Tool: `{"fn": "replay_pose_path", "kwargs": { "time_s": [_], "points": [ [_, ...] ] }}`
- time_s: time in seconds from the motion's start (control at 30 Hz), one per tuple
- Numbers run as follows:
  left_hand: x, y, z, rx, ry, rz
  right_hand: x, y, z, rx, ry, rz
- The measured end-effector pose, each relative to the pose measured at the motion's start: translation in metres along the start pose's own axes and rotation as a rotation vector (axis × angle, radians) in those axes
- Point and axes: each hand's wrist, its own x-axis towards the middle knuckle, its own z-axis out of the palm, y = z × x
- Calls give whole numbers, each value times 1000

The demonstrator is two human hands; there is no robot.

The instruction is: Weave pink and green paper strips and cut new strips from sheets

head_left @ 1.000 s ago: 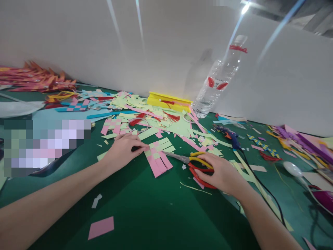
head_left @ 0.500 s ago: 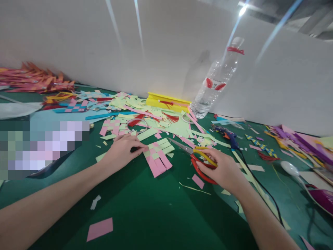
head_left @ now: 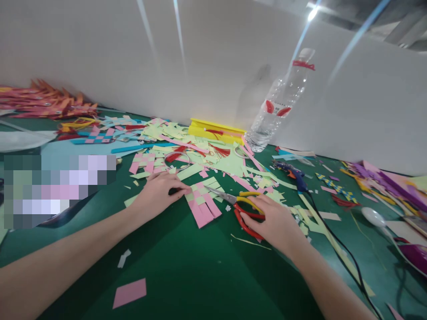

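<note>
My left hand (head_left: pixel 162 191) pinches the upper left edge of a woven paper piece (head_left: pixel 203 202), a small checkerboard of pink and pale green strips with loose ends on its right and lower sides. My right hand (head_left: pixel 271 220) has its fingers through the handles of scissors (head_left: pixel 245 206), one handle yellow and one red. Their blades point left, and the tips lie over the green strips at the piece's right side. The blades look nearly closed. Another pink and green woven piece (head_left: pixel 143 162) lies behind my left hand.
Paper scraps and red tassels (head_left: pixel 219 150) cover the back of the green table (head_left: pixel 200 275). A tilted plastic bottle (head_left: pixel 278 104) leans at the wall beside a yellow folded strip (head_left: pixel 215 130). To the right lie a corded blue glue gun (head_left: pixel 296 178) and a white spoon (head_left: pixel 373 216).
My right hand has moved left with the scissors, bringing their tips from beside the woven piece to over its green strips. My left hand keeps its hold.
</note>
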Motion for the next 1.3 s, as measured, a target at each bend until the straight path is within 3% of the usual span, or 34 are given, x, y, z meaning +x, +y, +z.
{"fn": "replay_pose_path", "kwargs": {
  "time_s": [0.47, 0.6, 0.73, 0.93, 1.3],
  "points": [
    [0, -3, 2, -8, 2, 18, -2, 9, -18, 9, -78, 182],
    [0, -5, 3, -5, 9, 16, -1, 8, -15, -58, 50, 281],
    [0, -6, 4, -10, 18, 31, 1, 0, -2, -35, 178, 217],
    [0, -4, 3, -7, 19, 30, 2, -15, 11, 15, 10, 70],
    [0, -4, 3, -10, 20, 35, -1, 5, 1, -13, 13, 289]
  ]
}}
